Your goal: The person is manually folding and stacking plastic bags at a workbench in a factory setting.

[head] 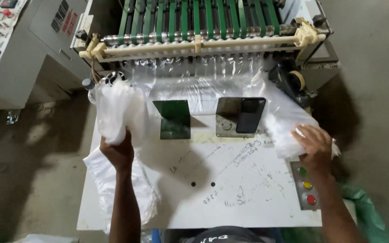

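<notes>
Surroundings: two dark plates (173,118) mid-table (far of the hands); button panel (305,185) near right.
Left hand (119,150): grips bag bundle (119,110), long axis near-to-far.
Right hand (315,143): presses flat bag stack (281,121).

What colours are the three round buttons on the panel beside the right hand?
Green, yellow and red, top to bottom, on the button panel; head view.

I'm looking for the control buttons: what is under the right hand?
The right hand presses a stack of clear plastic bags on the white table; the button panel shows beside the wrist.
</notes>
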